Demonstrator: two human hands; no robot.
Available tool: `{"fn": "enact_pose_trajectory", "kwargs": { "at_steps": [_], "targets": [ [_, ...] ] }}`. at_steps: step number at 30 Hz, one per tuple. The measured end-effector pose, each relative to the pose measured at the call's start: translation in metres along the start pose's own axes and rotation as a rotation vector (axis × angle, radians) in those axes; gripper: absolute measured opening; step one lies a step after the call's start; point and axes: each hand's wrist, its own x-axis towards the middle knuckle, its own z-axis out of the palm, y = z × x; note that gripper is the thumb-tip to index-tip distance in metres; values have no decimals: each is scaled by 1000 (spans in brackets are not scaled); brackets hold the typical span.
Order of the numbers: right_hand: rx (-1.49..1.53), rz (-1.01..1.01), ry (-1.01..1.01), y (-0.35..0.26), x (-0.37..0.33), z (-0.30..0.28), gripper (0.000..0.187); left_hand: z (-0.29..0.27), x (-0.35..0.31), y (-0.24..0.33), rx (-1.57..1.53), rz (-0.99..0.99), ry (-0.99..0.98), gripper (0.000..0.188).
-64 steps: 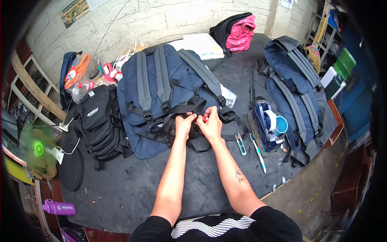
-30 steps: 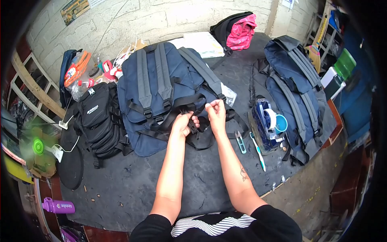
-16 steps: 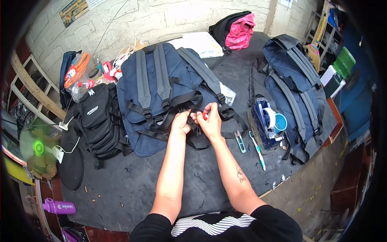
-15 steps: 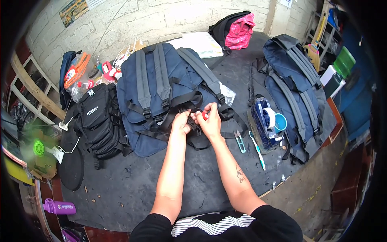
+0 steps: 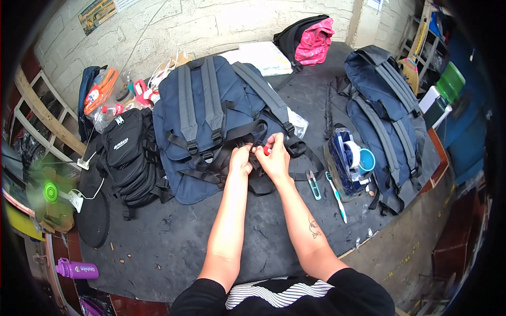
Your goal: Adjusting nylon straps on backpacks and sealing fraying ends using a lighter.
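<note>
My left hand (image 5: 241, 159) is closed on a black strap (image 5: 243, 141) at the front of a pile of navy backpacks (image 5: 174, 100) with grey shoulder straps. Close against it, my right hand (image 5: 274, 160) grips a small red thing (image 5: 267, 151) that looks like a lighter; the fingers cover most of it. Both hands meet over dark, bunched webbing, whose ends I cannot make out. Right of my hands lie thread snips (image 5: 314, 185) with pale green handles and a toothbrush (image 5: 336, 196) with a white and teal handle.
A black backpack (image 5: 129, 152) stands left of the pile. To the right are a blue tape dispenser (image 5: 345, 158), a teal cup (image 5: 366, 159) and more navy backpacks (image 5: 382, 113). A pink and black bag (image 5: 313, 42) sits by the wall. A purple bottle (image 5: 77, 269) lies at the table's left edge.
My left hand has shifted slightly to the right, closer to the right hand. The right fingers have changed position a little around the red lighter. The bags have stayed in place.
</note>
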Motion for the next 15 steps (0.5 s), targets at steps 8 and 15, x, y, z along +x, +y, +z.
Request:
{"fn": "enact_pose_trajectory", "kwargs": {
  "at_steps": [8,15],
  "targets": [
    [-16,-24,6,0,0,0,39,-5,5,-2,-22,-11,-27,11],
    [-14,-12,-4,5,-1,1,36,-5,3,2,-10,-38,-46,14]
  ]
}}
